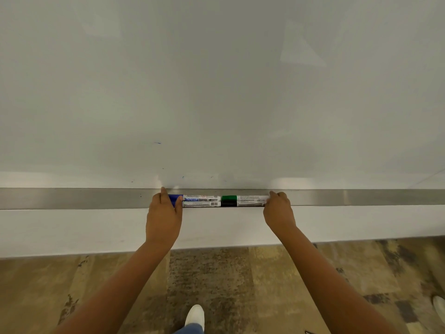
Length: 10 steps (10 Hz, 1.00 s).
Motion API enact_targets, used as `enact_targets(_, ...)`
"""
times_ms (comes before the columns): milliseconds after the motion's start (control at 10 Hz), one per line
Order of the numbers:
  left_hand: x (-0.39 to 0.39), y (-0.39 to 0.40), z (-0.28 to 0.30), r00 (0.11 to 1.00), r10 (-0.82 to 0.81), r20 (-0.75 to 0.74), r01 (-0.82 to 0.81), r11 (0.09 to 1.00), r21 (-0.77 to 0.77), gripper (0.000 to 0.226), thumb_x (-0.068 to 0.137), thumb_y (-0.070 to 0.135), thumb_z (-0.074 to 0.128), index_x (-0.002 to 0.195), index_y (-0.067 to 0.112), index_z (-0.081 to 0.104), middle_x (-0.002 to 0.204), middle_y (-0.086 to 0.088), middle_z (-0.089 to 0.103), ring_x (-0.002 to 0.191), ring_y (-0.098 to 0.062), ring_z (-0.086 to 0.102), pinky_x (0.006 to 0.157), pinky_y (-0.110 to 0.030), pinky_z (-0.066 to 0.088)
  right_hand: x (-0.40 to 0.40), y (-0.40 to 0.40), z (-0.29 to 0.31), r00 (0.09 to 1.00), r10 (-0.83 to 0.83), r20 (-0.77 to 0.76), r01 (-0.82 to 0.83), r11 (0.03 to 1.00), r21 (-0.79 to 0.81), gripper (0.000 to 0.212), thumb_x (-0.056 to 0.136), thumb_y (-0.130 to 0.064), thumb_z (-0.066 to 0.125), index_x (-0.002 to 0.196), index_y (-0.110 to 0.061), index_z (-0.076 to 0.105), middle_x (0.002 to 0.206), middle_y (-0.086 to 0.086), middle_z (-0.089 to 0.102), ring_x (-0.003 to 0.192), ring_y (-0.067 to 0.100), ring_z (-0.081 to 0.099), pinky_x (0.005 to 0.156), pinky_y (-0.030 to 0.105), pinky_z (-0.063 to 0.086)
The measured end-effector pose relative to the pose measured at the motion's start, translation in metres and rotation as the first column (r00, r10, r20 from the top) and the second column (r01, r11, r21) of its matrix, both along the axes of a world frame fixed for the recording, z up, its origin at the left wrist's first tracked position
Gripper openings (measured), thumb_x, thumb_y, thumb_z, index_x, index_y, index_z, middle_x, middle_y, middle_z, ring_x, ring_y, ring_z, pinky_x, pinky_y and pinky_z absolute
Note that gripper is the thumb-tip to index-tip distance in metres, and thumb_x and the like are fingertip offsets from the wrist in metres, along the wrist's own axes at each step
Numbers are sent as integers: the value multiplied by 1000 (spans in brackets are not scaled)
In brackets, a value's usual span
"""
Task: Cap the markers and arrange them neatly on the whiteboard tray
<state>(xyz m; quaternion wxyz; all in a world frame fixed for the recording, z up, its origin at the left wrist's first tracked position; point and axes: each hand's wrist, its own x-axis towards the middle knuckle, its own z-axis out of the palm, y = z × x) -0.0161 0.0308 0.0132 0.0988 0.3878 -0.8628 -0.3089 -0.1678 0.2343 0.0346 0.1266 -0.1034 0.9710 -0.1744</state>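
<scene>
Several capped markers lie end to end in two rows on the metal whiteboard tray point(96, 198). In the back row are a blue-capped marker point(199, 197) and a green-capped marker point(240, 198). In front lie a white-bodied marker point(199, 204) and a black-capped marker point(240, 203). My left hand point(163, 215) holds the left ends, index finger behind the blue cap and thumb in front. My right hand point(279, 209) curls over the right ends, which it hides.
The whiteboard point(216, 92) rises straight behind the tray, with small blue ink marks near its lower edge. Below the tray is a white wall strip, then patterned floor. My white shoe point(195, 314) shows at the bottom, and another shoe point(439, 306) at the far right.
</scene>
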Motion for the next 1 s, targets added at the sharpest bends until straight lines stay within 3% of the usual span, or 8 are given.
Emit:
enact_targets(200, -4, -5, 1, 1000, 29, -3, -29, 999, -33, 43, 94, 32, 39, 115, -3, 51, 104, -22, 51, 86, -30, 53, 76, -36, 49, -1, -1, 0, 1000, 10, 8, -10, 1000, 15, 34, 89, 2, 38, 121, 0, 49, 123, 22, 48, 114, 35, 45, 92, 40, 44)
enact_targets(300, -8, -5, 2, 999, 49, -14, -49, 999, -12, 40, 94, 31, 38, 103, -4, 57, 100, -22, 52, 76, -23, 46, 71, -30, 42, -1, -3, 1, 1000, 8, 18, -8, 1000, 7, 36, 89, 2, 39, 124, 0, 47, 125, 21, 48, 116, 35, 44, 96, 40, 43)
enact_targets(700, -9, -6, 3, 998, 64, -19, -64, 998, 9, 43, 95, 32, 37, 99, -4, 60, 97, -22, 52, 74, -22, 45, 70, -28, 39, -4, -2, 0, 999, 12, 32, -11, 1000, -26, 37, 88, 2, 40, 124, 0, 48, 125, 22, 49, 115, 36, 46, 96, 41, 44)
enact_targets(900, 3, -3, 4, 998, 41, -50, -41, 999, -2, 48, 93, 26, 45, 130, -3, 41, 121, -25, 48, 108, -36, 51, 90, -41, 47, -1, 6, 2, 1000, -15, -24, 13, 993, -114, 43, 89, 1, 42, 132, -2, 39, 133, 20, 45, 121, 34, 45, 99, 41, 43)
enact_targets(1000, 16, 3, 9, 995, 10, -95, -20, 995, -102, 47, 91, 22, 49, 130, -3, 43, 126, -25, 51, 117, -37, 49, 98, -45, 46, -3, 16, 8, 996, -1, -92, -17, 981, -193, 41, 92, -2, 42, 133, -2, 39, 132, 19, 47, 123, 30, 44, 102, 35, 40)
